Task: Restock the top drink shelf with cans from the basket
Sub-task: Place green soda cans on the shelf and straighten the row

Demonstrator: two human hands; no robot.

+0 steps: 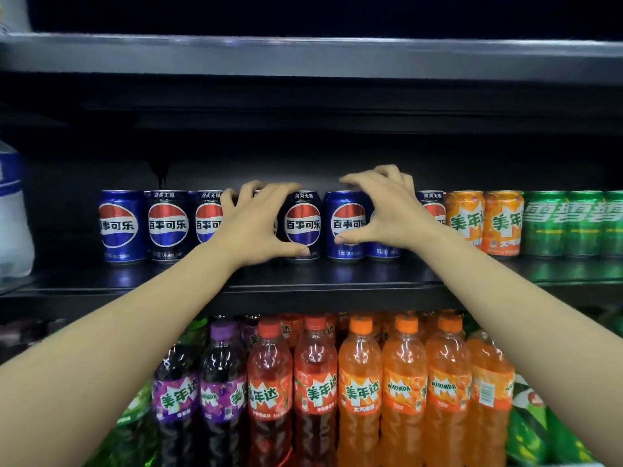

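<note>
One head-worn view — facing the drink shelf closely, straight on.

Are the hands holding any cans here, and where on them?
Each hand is curled round a cola can on the shelf: left hand and right hand, fingers over the top, thumb low on the side.

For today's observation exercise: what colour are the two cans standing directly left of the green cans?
Orange cans, with green lettering; clearest in the head view.

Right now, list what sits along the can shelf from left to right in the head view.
Bright blue cola can → black cola can → left hand → right hand → orange soda cans → green soda cans.
</note>
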